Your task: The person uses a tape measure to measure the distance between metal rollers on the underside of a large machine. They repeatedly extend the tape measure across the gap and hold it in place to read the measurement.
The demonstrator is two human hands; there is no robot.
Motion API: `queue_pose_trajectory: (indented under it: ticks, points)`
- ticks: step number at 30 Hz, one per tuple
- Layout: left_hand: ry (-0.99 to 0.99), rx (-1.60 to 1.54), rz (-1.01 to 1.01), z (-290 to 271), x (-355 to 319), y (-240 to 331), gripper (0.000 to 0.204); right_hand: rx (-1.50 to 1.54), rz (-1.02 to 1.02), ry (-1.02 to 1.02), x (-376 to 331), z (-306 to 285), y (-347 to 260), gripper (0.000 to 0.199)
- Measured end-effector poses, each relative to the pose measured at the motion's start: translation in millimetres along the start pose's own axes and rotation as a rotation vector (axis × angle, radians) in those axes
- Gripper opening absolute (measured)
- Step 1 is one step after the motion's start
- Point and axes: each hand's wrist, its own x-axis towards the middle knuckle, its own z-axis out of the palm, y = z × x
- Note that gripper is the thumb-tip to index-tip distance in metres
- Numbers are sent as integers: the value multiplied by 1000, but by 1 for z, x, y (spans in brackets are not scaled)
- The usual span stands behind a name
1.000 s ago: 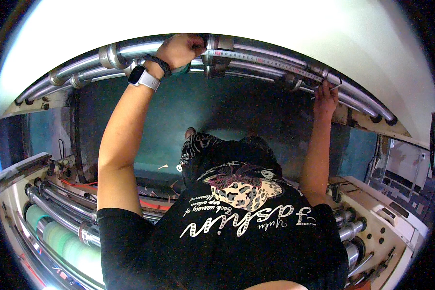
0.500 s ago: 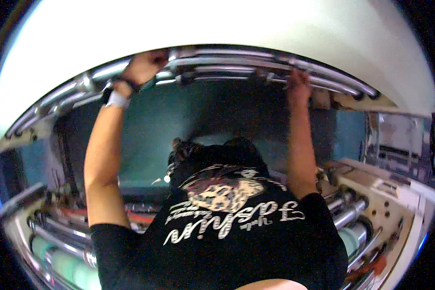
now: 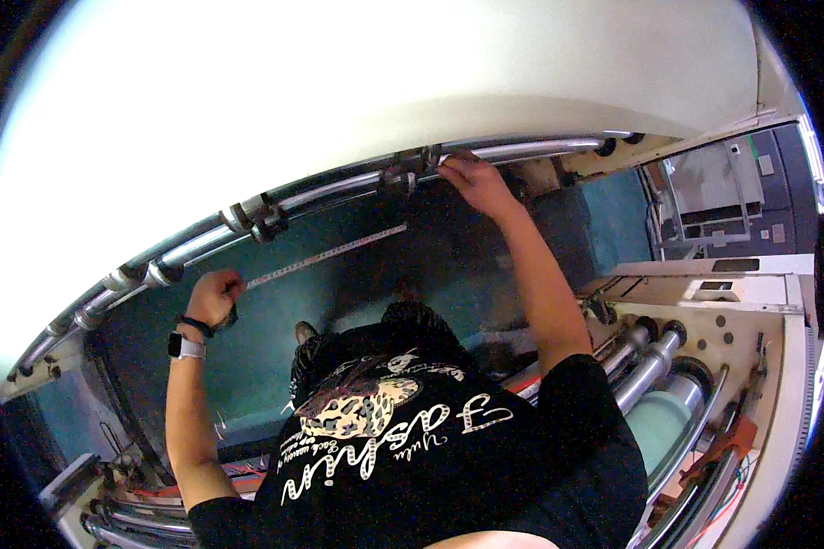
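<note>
Left hand (image 3: pixel 214 297) closed on thin, flat tape measure (image 3: pixel 325 257); right hand (image 3: pixel 479 181) half-curled by shiny metal rods (image 3: pixel 558 148), grip unclear; greenish floor (image 3: pixel 265 316).

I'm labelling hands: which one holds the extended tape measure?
The left hand, the one with the watch at its wrist, holds the tape measure. The right hand is by the metal bars, away from the tape.
</note>
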Motion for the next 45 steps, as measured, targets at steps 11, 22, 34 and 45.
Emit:
queue_pose_trajectory:
  ticks: [11, 22, 34, 45]
  points:
    - [164, -205, -87, 1, -12, 16, 11, 90, 183, -105, 22, -16, 7, 37]
    - [268, -102, 16, -41, 34, 27, 10, 864, 531, 393, 12, 50, -10, 19]
    - [442, 132, 43, -56, 53, 11, 28, 911, 595, 554, 7, 74, 5, 25]
    - [197, 239, 29, -69, 64, 5, 30, 1053, 613, 607, 22, 53, -40, 24]
